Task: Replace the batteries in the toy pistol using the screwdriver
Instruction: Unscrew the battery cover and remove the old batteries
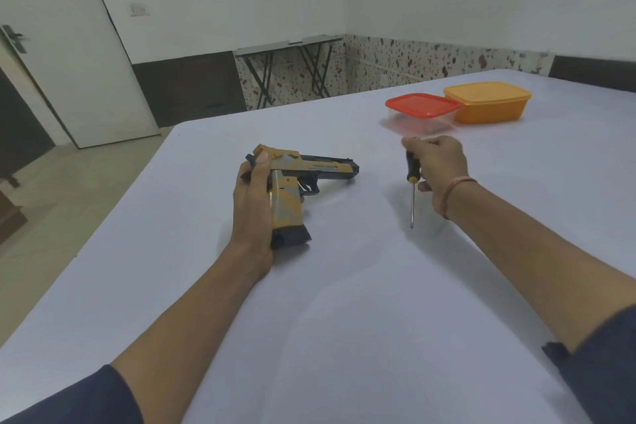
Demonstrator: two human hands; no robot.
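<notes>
A yellow, grey and black toy pistol (309,167) lies on its side on the white table (344,320), barrel pointing right, grip toward me. My left hand (251,213) wraps the grip and rear of the pistol, thumb on the slide's back end. To the right, my right hand (438,165) holds a screwdriver (411,182) by its black and yellow handle. Its thin metal shaft points down toward the table, tip just above or on the surface. No batteries are visible.
A clear box with a red lid (423,106) and an orange lidded box (488,101) stand at the table's far right. The table's left edge drops to the floor. A folding table (289,45) and a white door (86,62) are behind.
</notes>
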